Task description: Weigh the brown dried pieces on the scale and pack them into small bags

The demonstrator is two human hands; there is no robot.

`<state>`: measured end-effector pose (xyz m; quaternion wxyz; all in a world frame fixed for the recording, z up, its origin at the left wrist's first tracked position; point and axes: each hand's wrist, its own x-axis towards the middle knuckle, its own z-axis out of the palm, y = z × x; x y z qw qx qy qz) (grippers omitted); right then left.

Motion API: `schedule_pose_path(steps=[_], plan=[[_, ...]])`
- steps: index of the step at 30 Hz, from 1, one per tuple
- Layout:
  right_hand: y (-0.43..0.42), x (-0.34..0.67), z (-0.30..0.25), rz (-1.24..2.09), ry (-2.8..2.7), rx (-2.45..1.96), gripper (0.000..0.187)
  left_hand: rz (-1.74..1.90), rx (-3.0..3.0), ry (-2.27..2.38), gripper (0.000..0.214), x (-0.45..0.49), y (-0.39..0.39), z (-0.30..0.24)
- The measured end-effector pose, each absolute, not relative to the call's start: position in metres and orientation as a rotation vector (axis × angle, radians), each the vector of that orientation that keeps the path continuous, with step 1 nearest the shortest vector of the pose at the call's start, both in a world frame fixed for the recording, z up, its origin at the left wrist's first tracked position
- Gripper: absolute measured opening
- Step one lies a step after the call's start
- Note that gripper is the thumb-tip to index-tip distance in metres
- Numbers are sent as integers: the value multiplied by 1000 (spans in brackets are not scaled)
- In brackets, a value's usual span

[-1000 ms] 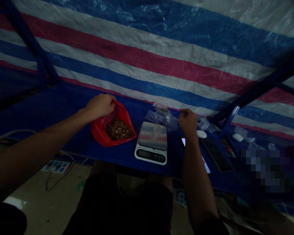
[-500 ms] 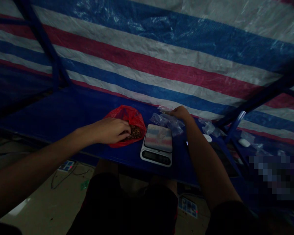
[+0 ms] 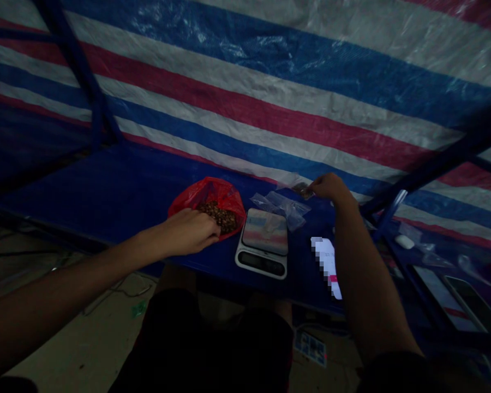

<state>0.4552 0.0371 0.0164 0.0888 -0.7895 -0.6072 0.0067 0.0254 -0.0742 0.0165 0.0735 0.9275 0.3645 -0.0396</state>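
Note:
My left hand (image 3: 194, 230) is closed at the near side of an open red plastic bag (image 3: 231, 191). Its fingertips are hidden, so I cannot tell whether they grip the bag's rim or some of its contents. Small brown pieces (image 3: 225, 220), too dim to name, fill the bag. Farther right, my right hand (image 3: 329, 186) pinches a small clear plastic bag (image 3: 300, 188) with dark bits in it, close to the back of the table. Between the hands sits a kitchen scale (image 3: 262, 262) with nothing on its plate.
Flat clear bags (image 3: 284, 206) lie behind the scale. A lit phone (image 3: 328, 265) is beside my right forearm. Farther right are a white rounded object (image 3: 404, 242) and two dark-framed devices (image 3: 448, 300). Blue metal posts (image 3: 79, 71) and a striped tarp (image 3: 245, 103) bound the table (image 3: 90, 191).
My left hand has drawn back toward the red bag's near rim, showing more brown pieces. My right hand has moved right with the small clear bag, uncovering the phone.

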Motion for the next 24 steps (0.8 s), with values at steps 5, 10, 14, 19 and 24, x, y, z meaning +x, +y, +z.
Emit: schedule_pose_path(steps=[5, 10, 14, 19, 24], plan=[[14, 449, 38, -22, -1612, -2350, 17, 338, 2735, 1219, 34, 16, -72, 32], [-1, 433, 42, 33, -1531, -2229, 11, 362, 2676, 1234, 30, -1, -77, 34], [-5, 423, 40, 99, -1517, -2160, 12, 25, 2607, 1012, 33, 2, -83, 24], [-7, 411, 40, 53, -1551, -1992, 18, 151, 2696, 1289, 33, 22, -65, 26], [-9, 394, 40, 84, -1593, -1809, 22, 110, 2619, 1547, 64, 36, -30, 19]])
